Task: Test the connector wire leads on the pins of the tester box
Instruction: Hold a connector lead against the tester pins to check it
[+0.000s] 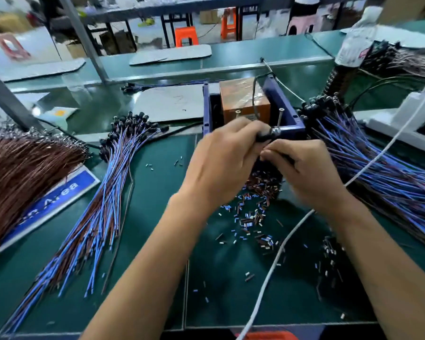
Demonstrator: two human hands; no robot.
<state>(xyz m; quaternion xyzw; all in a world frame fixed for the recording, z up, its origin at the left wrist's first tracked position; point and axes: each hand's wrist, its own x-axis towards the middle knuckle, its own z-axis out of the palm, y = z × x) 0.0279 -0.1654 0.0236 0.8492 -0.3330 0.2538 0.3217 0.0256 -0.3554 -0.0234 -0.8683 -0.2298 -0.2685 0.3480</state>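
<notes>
The tester box (245, 101) is an orange block in a blue frame at the middle of the bench, with two metal pins (280, 117) sticking up at its near edge. My left hand (221, 163) is closed around a black connector (268, 134) just in front of the pins. My right hand (302, 168) pinches that connector's thin wire leads right beside the left hand. The lead tips are hidden by my fingers, so whether they touch the pins cannot be made out.
A fan of blue and brown connector wires (103, 197) lies at left, a bigger pile (383, 173) at right. Brown wires (22, 173) cover a blue sign. Cut insulation bits (253, 217) litter the green mat. A white cable (275, 261) crosses the near right.
</notes>
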